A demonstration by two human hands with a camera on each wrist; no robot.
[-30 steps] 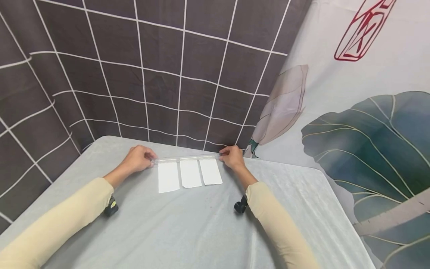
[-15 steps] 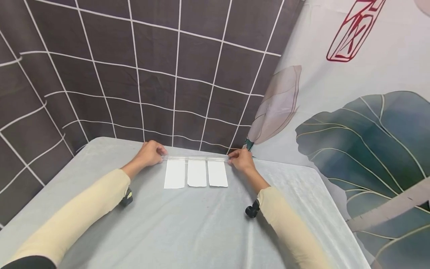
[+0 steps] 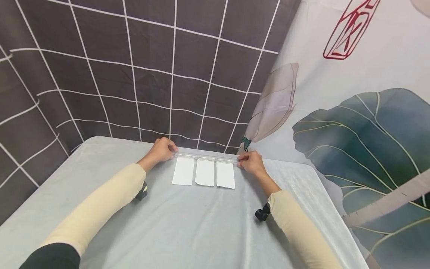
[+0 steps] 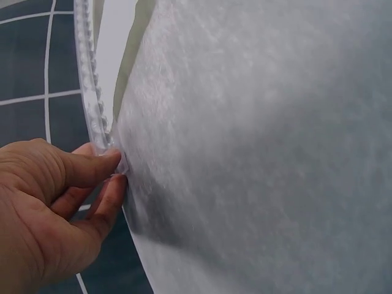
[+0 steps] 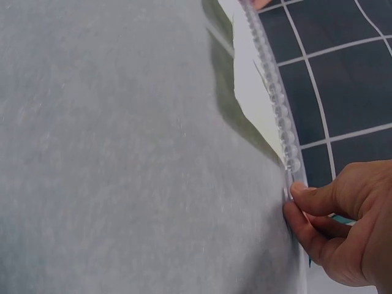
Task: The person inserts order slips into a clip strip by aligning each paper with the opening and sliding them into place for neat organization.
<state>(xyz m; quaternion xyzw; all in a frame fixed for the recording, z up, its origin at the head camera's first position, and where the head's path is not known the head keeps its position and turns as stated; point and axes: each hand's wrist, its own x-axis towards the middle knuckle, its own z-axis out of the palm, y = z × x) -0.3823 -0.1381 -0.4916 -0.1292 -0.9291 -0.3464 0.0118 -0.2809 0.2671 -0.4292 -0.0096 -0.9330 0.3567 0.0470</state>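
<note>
A long clear plastic strip with a row of small round bumps along it spans the space between both hands, near the table's back edge. My left hand pinches its left end between thumb and fingers. At the opposite end, my right hand has the same pinch grip. Three white paper slips hang side by side from the strip: a left slip, a middle slip and a right slip. In the right wrist view, a slip curves outward from the strip above the cloth.
A pale grey cloth covers the table. Behind it hangs a dark curtain with white grid lines, meeting a white leaf-print curtain at the right. Dark wrist cameras sit at both cuffs.
Both hands have shifted right with the strip and its slips. The strip has turned: its left end is now farther back, its right end nearer. Both grips stay the same.
</note>
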